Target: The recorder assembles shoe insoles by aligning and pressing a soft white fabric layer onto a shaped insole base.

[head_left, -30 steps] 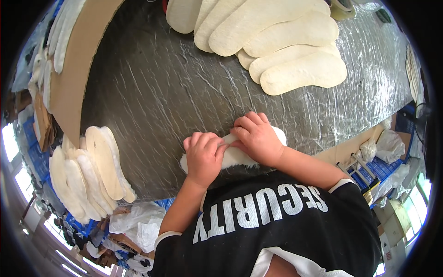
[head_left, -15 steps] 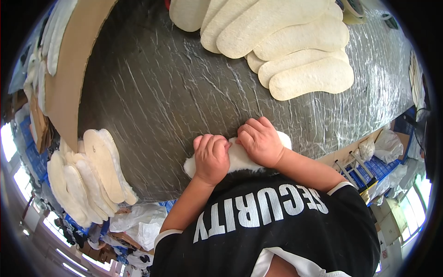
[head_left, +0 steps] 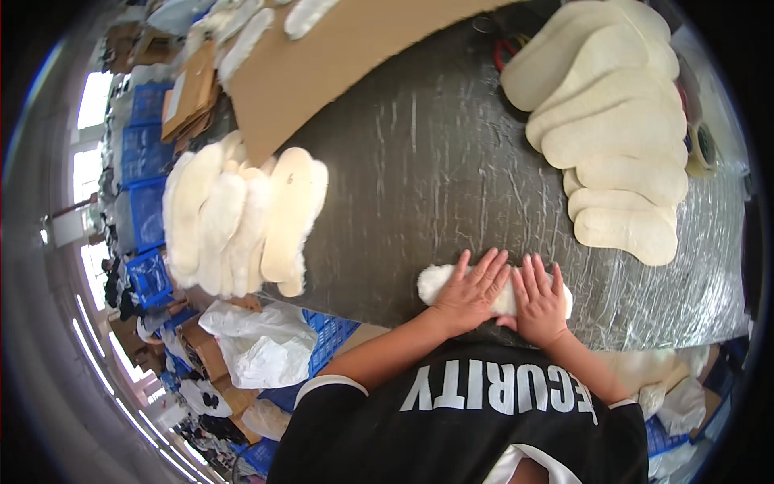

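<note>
A white fluffy insole [head_left: 435, 282] lies fleece up near the table's front edge. Flat on its middle rests my left hand [head_left: 474, 297], fingers stretched and slightly spread. My right hand [head_left: 538, 302] presses beside it, toward the insole's right end, with its fingers out straight. The part of the insole under both palms is hidden. To the right, a fanned row of cream insoles [head_left: 625, 230] lies smooth side up. On the left is a pile of fleecy insoles [head_left: 286, 218], some showing a flat cream backing.
The dark table [head_left: 387, 185] has a wrinkled clear film over it. A brown cardboard sheet [head_left: 322, 56] covers its far left part. A tape roll [head_left: 703, 149] sits at the far right. White plastic bags [head_left: 270, 347] and blue crates [head_left: 149, 210] stand beyond the table's left side.
My fingers were curled on the insole; now both hands are opened out flat over it. The view has swung left, so the table's things appear farther right.
</note>
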A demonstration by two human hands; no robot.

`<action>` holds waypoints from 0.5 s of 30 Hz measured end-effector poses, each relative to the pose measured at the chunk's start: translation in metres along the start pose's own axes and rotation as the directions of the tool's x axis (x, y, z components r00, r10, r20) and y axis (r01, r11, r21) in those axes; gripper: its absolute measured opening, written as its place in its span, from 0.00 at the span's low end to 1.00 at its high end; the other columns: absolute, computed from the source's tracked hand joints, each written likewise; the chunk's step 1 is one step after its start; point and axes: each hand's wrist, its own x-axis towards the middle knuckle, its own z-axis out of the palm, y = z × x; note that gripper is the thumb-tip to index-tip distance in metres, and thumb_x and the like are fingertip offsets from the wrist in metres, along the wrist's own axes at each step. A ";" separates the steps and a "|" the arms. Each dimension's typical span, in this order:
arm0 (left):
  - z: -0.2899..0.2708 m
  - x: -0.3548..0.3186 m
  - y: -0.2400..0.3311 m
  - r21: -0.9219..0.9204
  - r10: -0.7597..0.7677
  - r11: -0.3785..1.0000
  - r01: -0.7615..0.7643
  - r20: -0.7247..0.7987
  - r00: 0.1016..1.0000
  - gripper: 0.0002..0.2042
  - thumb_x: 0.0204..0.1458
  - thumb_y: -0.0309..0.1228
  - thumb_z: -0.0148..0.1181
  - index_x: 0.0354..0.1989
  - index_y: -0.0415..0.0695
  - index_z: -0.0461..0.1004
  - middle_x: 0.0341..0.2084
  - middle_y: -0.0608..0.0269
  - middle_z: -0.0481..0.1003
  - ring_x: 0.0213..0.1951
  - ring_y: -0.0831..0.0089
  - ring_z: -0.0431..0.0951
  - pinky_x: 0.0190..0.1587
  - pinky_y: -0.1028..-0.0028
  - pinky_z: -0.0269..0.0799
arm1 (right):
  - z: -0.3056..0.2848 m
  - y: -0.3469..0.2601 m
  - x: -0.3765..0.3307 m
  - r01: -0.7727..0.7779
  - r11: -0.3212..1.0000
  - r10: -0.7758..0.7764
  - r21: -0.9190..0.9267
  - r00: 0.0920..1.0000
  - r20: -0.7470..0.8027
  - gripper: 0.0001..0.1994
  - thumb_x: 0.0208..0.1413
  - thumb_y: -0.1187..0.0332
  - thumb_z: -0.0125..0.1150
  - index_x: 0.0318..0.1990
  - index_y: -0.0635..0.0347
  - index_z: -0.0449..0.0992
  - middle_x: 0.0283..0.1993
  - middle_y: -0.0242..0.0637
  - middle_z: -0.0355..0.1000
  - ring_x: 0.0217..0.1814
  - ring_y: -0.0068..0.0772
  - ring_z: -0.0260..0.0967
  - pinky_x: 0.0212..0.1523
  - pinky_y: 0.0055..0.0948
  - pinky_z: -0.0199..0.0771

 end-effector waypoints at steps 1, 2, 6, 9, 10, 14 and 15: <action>-0.002 -0.001 0.001 0.025 0.006 1.000 -0.006 0.005 1.000 0.43 0.41 0.53 0.61 0.64 0.40 0.58 0.68 0.55 0.51 0.70 0.61 0.45 0.67 0.46 0.37 | 0.004 0.002 -0.001 0.003 0.999 -0.001 -0.049 1.000 0.030 0.48 0.46 0.32 0.46 0.63 0.67 0.59 0.69 0.54 0.52 0.74 0.51 0.44 0.69 0.59 0.33; -0.004 0.002 -0.001 0.020 0.007 1.000 -0.007 -0.006 1.000 0.43 0.41 0.53 0.62 0.64 0.40 0.58 0.68 0.55 0.52 0.70 0.61 0.46 0.67 0.47 0.38 | 0.005 0.003 0.002 0.019 0.997 -0.018 -0.076 1.000 0.017 0.50 0.44 0.30 0.46 0.63 0.68 0.58 0.69 0.56 0.51 0.74 0.53 0.43 0.69 0.58 0.34; -0.006 -0.009 -0.007 -0.035 -0.020 0.999 0.018 -0.051 0.998 0.44 0.38 0.51 0.65 0.63 0.40 0.59 0.65 0.56 0.56 0.67 0.62 0.52 0.66 0.53 0.45 | -0.003 0.009 0.005 0.056 0.988 -0.061 0.142 0.998 0.028 0.46 0.50 0.32 0.42 0.62 0.68 0.59 0.69 0.56 0.51 0.74 0.54 0.44 0.70 0.54 0.36; -0.017 -0.032 -0.014 -0.092 -0.182 0.981 0.172 -0.113 0.977 0.44 0.35 0.50 0.68 0.62 0.41 0.61 0.62 0.58 0.60 0.63 0.64 0.58 0.61 0.55 0.52 | 0.014 0.038 -0.026 -0.107 0.986 0.133 0.127 0.968 -0.213 0.39 0.57 0.39 0.40 0.62 0.67 0.61 0.68 0.53 0.55 0.73 0.53 0.47 0.70 0.54 0.35; -0.013 -0.045 -0.017 -0.068 -0.195 0.980 0.185 -0.202 0.960 0.43 0.31 0.49 0.71 0.59 0.42 0.64 0.55 0.58 0.64 0.55 0.62 0.63 0.55 0.57 0.57 | 0.010 0.044 -0.028 -0.113 0.971 0.154 0.211 0.969 -0.192 0.36 0.58 0.42 0.39 0.62 0.66 0.61 0.66 0.52 0.57 0.72 0.52 0.48 0.71 0.54 0.35; -0.009 -0.066 -0.023 -0.103 -0.230 0.973 0.209 -0.288 0.930 0.40 0.31 0.45 0.72 0.56 0.40 0.66 0.47 0.57 0.65 0.49 0.59 0.65 0.52 0.57 0.60 | -0.006 0.046 -0.029 -0.107 0.681 0.405 0.724 0.879 -0.252 0.24 0.61 0.58 0.43 0.58 0.68 0.67 0.61 0.48 0.65 0.69 0.44 0.56 0.70 0.44 0.44; -0.015 -0.066 -0.025 -0.089 -0.198 0.980 0.179 -0.343 0.918 0.39 0.31 0.42 0.72 0.55 0.39 0.67 0.45 0.57 0.65 0.47 0.58 0.66 0.51 0.57 0.60 | -0.004 0.053 -0.036 -0.110 0.508 0.552 0.854 0.803 -0.225 0.21 0.61 0.63 0.44 0.56 0.68 0.68 0.60 0.47 0.67 0.67 0.41 0.59 0.68 0.40 0.49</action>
